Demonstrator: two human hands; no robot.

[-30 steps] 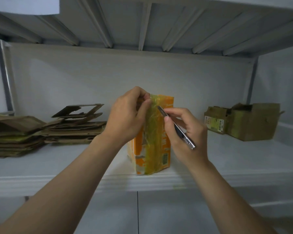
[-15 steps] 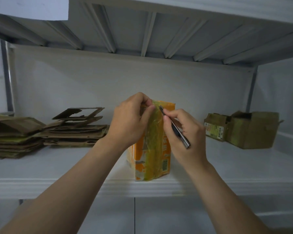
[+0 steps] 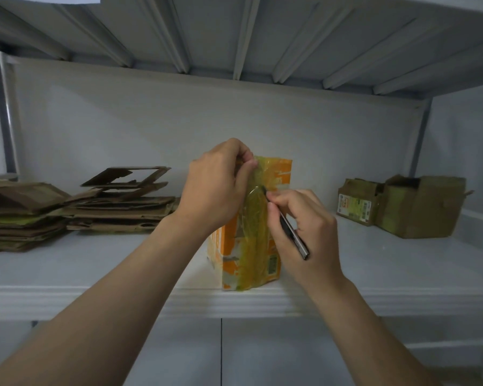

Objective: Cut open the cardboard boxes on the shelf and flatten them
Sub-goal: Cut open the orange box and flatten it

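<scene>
The orange box (image 3: 283,174) stands upright near the front edge of the shelf (image 3: 95,274), its long axis vertical. A strip of yellowish tape (image 3: 255,232) runs down the side facing the person. The left hand (image 3: 218,188) sits at the box's top, fingers (image 3: 243,156) curled round it and gripping to steady it. The right hand (image 3: 304,227), just right of the tape, pinches a slim knife (image 3: 293,238) like a pen, with the tip on the tape in the box's upper part. The uncut tape lies below the tip, so the stroke should probably run downward. Flattened cardboard (image 3: 117,210) lies left of the box, and two brown boxes (image 3: 418,207) sit well apart to its right.
</scene>
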